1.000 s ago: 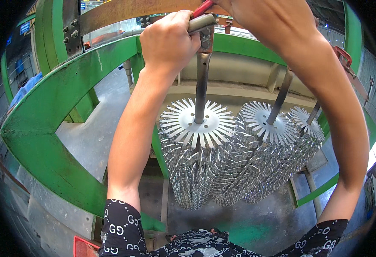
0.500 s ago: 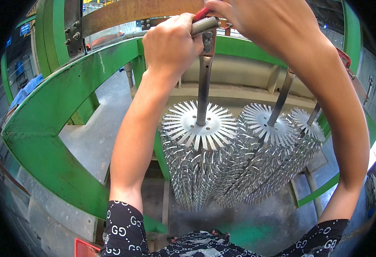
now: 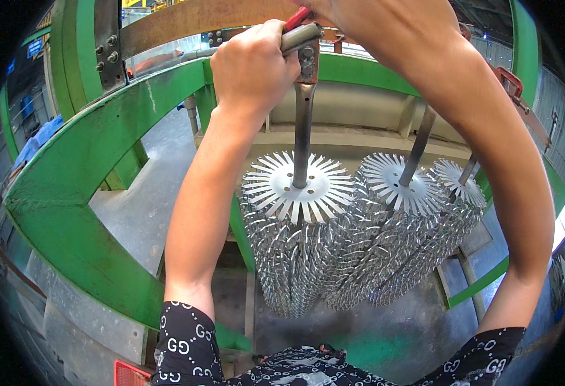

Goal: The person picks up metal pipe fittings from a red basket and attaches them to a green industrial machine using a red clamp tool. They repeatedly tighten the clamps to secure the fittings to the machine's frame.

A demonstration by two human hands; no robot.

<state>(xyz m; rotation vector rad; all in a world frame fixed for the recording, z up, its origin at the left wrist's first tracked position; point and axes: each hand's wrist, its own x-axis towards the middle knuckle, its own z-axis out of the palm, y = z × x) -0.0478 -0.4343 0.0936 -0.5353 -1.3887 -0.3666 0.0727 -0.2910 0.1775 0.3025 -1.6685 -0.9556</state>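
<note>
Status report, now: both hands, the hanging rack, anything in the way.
Left hand gripped on grey metal crossbar above hanging rod of spiked silver discs. Right hand mostly out of view at top, by a red handle. Two similar disc stacks crowd its right.

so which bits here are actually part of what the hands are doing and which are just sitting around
In use:
- left hand, closed round the grey bar
- right hand, mostly cut off by the top edge, at a red tool
- rod hanging from the bar
- nearest finned rack on that rod

Just there:
- two other racks
- green frame
- rusty beam
</note>
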